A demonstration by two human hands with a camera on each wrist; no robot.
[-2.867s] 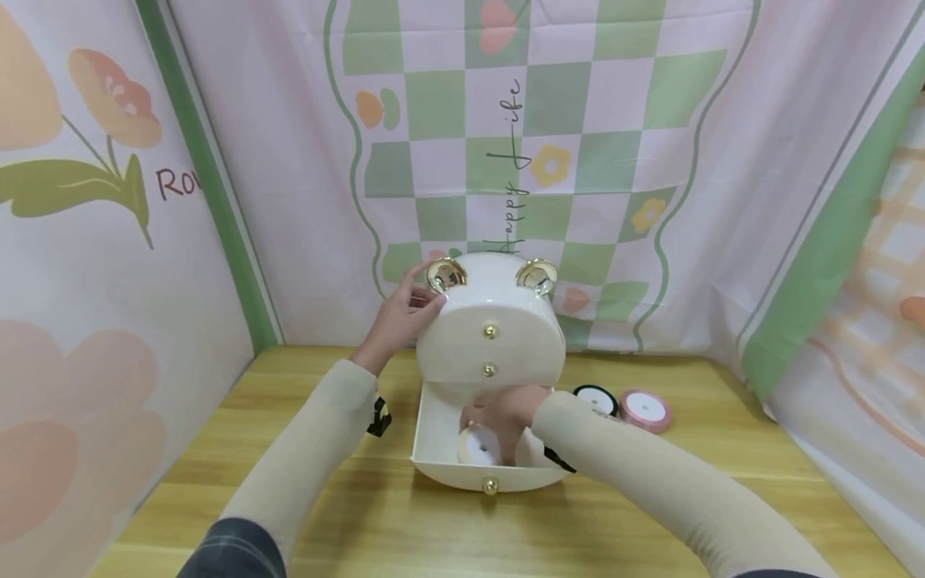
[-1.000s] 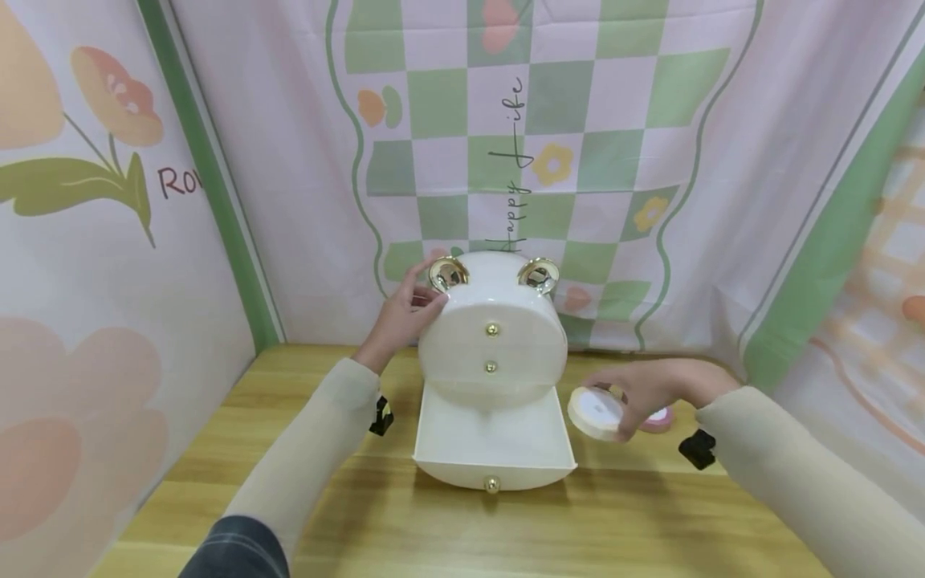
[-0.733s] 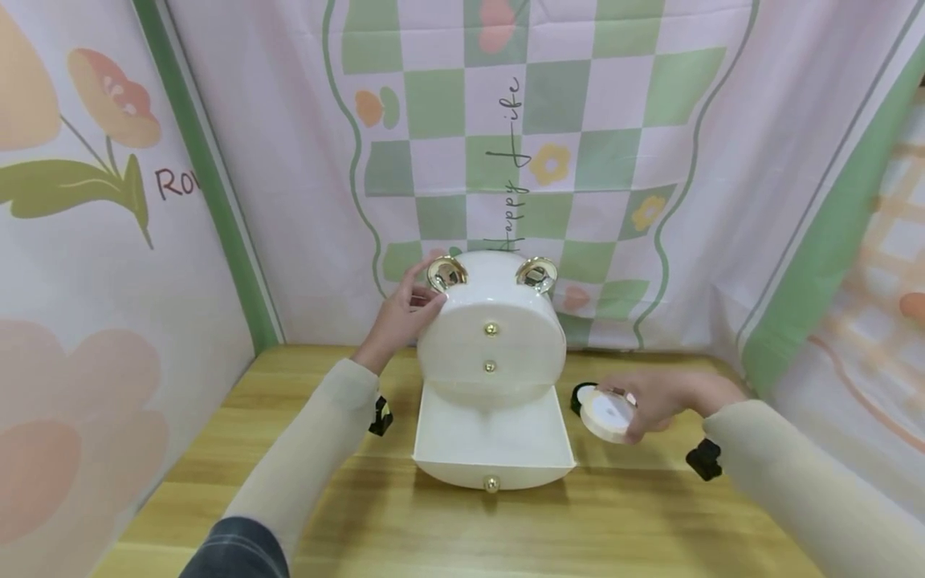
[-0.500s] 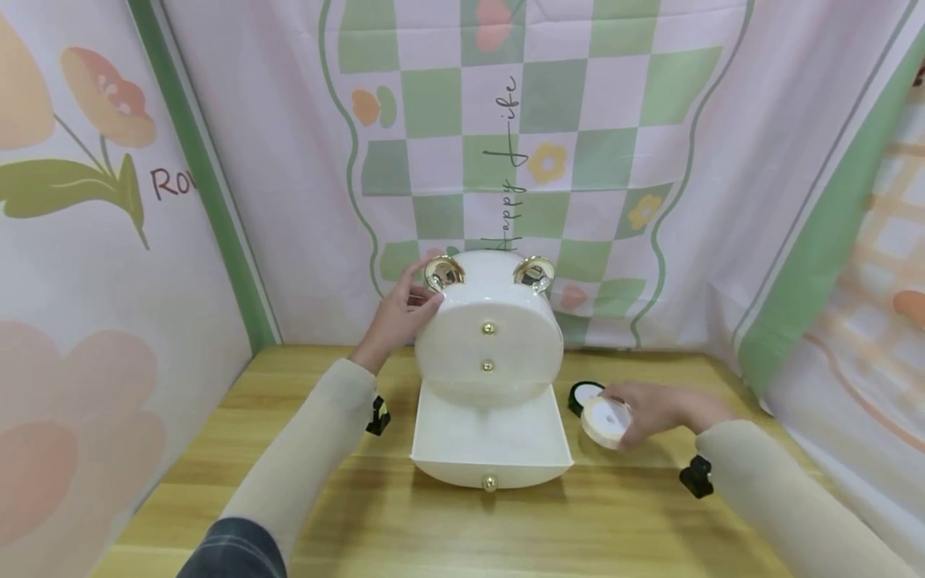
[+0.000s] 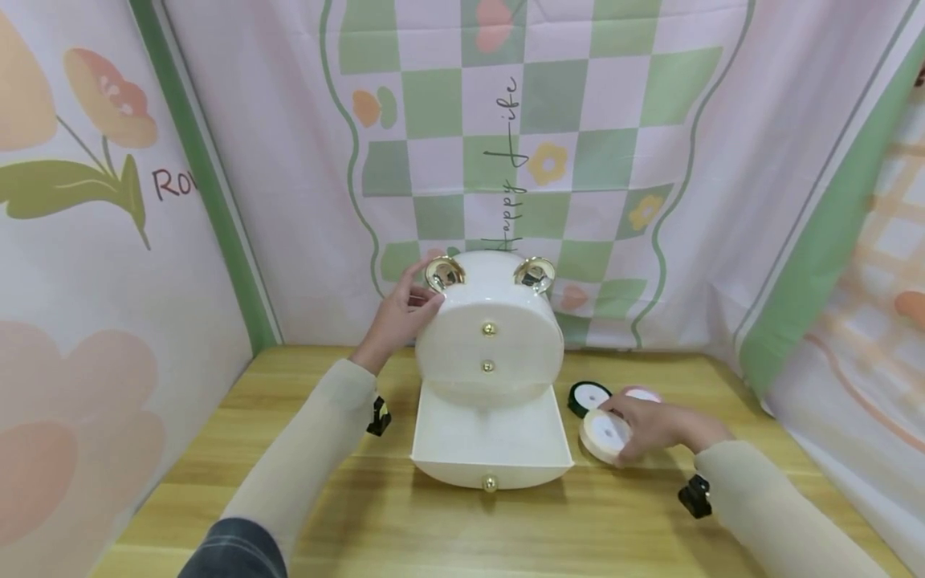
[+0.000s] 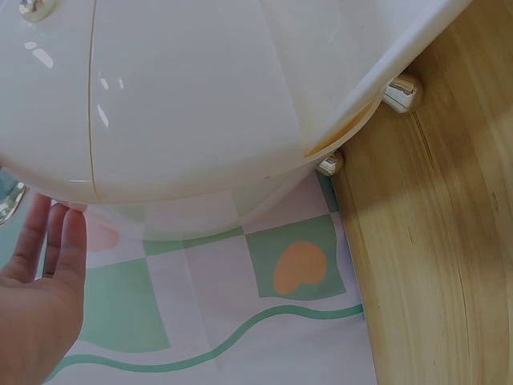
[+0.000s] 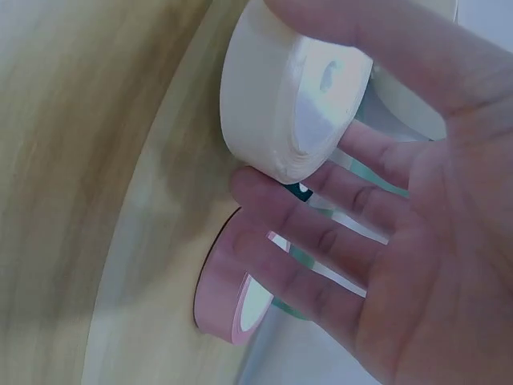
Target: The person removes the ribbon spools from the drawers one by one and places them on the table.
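Note:
A white rounded storage box [image 5: 455, 341] with gold ears stands in the middle of the table, its bottom drawer [image 5: 491, 429] pulled out with nothing visible inside. My left hand [image 5: 401, 317] rests on the box's upper left side beside one ear; in the left wrist view its fairly straight fingers [image 6: 72, 249] touch the shell. To the right of the drawer, my right hand [image 5: 654, 425] holds a cream ribbon roll [image 5: 598, 440] between thumb and fingers, low at the table. A dark green ribbon roll [image 5: 576, 401] lies just behind it. The pink ribbon roll [image 7: 220, 297] is partly hidden behind my right hand.
The wooden table [image 5: 347, 514] carries everything. A patterned cloth [image 5: 556, 96] hangs right behind the box, and more cloth closes off both sides. The drawer's gold knob [image 5: 490, 483] sticks out toward me.
My right hand took the cream ribbon roll out of the drawer to the right, then brought it down and slightly nearer, in front of the green and pink rolls. The left hand has stayed put.

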